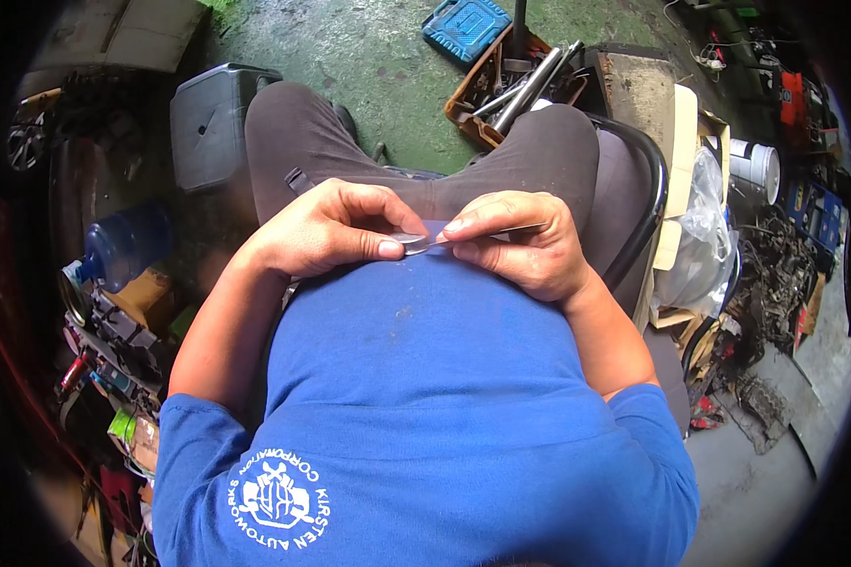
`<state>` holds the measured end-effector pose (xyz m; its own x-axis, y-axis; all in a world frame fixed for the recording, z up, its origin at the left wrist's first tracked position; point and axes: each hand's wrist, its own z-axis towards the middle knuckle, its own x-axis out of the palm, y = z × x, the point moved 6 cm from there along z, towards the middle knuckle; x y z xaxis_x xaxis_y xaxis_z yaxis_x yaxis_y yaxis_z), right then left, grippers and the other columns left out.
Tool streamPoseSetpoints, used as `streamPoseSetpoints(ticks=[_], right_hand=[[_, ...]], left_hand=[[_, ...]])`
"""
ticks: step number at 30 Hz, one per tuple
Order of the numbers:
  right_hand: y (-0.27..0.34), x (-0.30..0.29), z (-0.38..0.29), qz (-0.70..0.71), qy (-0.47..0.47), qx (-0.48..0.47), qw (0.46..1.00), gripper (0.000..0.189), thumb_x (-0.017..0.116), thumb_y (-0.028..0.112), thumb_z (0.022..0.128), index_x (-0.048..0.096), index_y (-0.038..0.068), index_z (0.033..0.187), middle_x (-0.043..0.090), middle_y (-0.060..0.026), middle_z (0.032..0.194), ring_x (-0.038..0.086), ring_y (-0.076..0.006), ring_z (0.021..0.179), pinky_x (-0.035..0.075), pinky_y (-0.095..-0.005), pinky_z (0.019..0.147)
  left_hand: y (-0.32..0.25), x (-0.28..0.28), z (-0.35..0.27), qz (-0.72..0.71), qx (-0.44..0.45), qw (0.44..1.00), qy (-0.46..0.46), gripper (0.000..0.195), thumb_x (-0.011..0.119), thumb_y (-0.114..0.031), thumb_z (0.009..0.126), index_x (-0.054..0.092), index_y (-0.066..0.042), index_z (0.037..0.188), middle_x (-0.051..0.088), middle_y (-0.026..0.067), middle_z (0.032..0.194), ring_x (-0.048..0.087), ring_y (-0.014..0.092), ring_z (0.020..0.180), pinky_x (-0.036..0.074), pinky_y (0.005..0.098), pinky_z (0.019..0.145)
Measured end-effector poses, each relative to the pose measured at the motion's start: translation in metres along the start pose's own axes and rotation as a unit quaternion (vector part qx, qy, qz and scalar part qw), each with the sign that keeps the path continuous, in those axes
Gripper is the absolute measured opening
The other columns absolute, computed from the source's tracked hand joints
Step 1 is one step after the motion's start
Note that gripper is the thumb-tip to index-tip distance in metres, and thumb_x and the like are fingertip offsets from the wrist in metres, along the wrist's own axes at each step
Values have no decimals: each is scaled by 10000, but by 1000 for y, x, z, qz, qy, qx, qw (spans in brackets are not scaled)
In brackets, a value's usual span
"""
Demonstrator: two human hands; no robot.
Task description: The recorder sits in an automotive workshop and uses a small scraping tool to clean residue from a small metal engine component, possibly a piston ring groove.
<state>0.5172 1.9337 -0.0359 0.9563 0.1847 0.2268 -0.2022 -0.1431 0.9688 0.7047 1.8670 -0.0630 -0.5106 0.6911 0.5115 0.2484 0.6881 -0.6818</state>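
Note:
At the belly of my blue shirt (425,340), my left hand (333,230) pinches a small, curved, shiny metal piece (413,243) between thumb and index finger. Facing it, my right hand (521,244) grips a thin, flat strip (514,229) with thumb and fingers; a pointed end of it shows beside the metal piece. The fingertips of the two hands are close together. Whether the strip and the metal piece are one object, I cannot tell. Both hands are above my lap.
A grey plastic stool (209,131) stands beyond my left knee. Past the right knee is a brown crate (461,117) of metal tools, with a blue tool case (468,28) behind it. A blue water jug (128,244) lies at left; cardboard (670,273) and clear plastic (695,241) are at right.

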Motion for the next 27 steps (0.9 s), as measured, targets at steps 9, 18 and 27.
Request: streamPoseSetpoints(ticks=[9, 18, 27], right_hand=[[1, 2, 0, -17, 12, 6, 1000, 193, 788, -56, 853, 790, 8, 1035, 776, -110, 1006, 734, -187, 952, 577, -300, 858], [2, 2, 2, -31, 12, -15, 999, 195, 788, -64, 851, 787, 6, 1033, 774, -109, 996, 732, -183, 933, 578, -298, 850], [6, 5, 5, -33, 23, -5, 999, 188, 772, -78, 857, 785, 2, 1027, 772, -112, 997, 728, -186, 945, 573, -301, 859]], left_hand=[[6, -2, 3, -5, -19, 1000, 21, 274, 806, -79, 838, 746, 17, 1088, 718, 60, 1081, 645, 165, 1069, 471, 322, 1017], [11, -2, 3, -56, -13, 998, 21, 260, 786, -45, 853, 738, 15, 1101, 725, 58, 1098, 650, 158, 1073, 475, 311, 1021], [12, -1, 4, -50, -19, 998, 21, 259, 769, -18, 864, 725, 12, 1118, 726, 50, 1107, 650, 150, 1063, 478, 301, 1013]])
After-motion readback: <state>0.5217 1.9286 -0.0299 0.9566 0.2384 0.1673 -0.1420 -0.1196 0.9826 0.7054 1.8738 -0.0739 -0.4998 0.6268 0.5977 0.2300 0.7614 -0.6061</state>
